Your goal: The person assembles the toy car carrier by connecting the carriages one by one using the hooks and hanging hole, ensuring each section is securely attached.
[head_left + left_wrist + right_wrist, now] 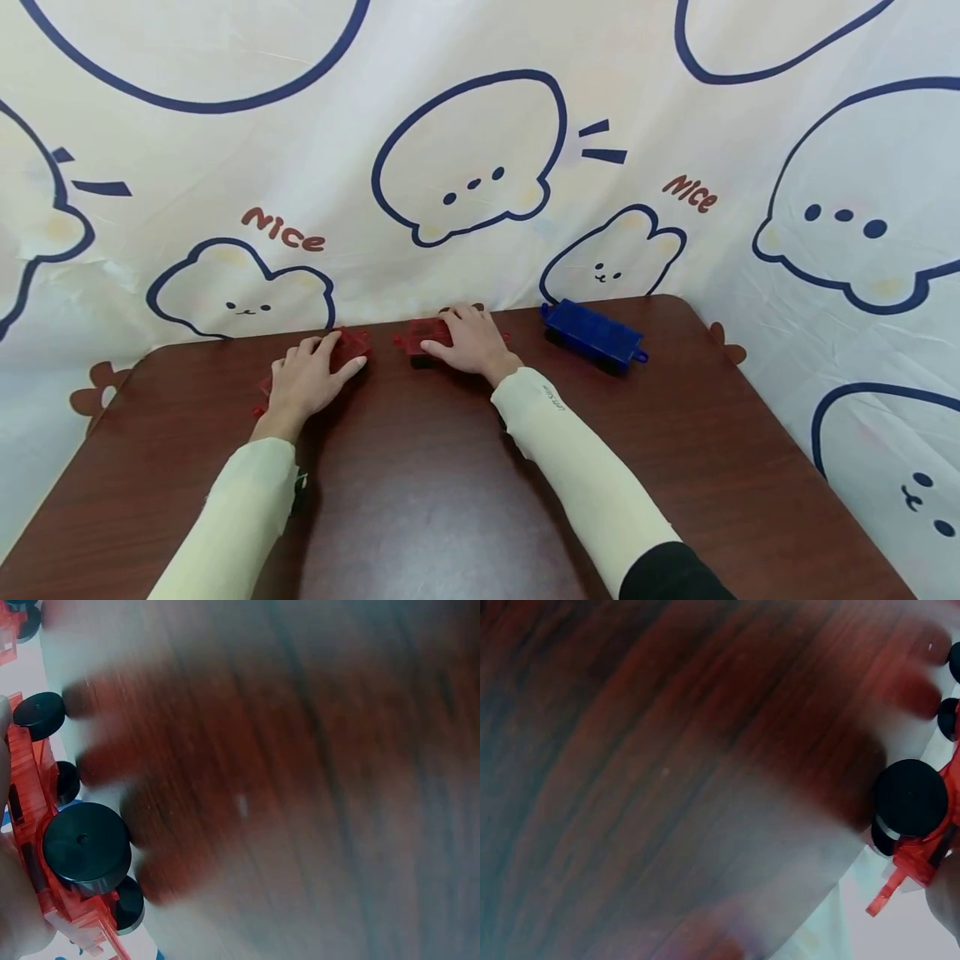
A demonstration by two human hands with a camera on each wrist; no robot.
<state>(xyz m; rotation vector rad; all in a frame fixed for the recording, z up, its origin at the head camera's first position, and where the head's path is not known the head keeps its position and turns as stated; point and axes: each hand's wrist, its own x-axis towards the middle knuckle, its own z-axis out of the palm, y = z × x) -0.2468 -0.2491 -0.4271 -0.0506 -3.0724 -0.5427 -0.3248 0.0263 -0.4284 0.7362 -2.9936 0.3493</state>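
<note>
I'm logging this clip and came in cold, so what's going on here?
A person has both hands on toy cars on a brown table. The left hand holds one red car, and the right hand holds a second red car. The two red cars are apart, with a gap between their facing ends. A blue car sits untouched to the right, near the table's far edge.

Pale cream sleeves (pixel 588 471), black fabric (pixel 671 575)

left red wagon (pixel 348 347), slanted | right red wagon (pixel 428 336) | both black-wheeled, upright, apart
</note>
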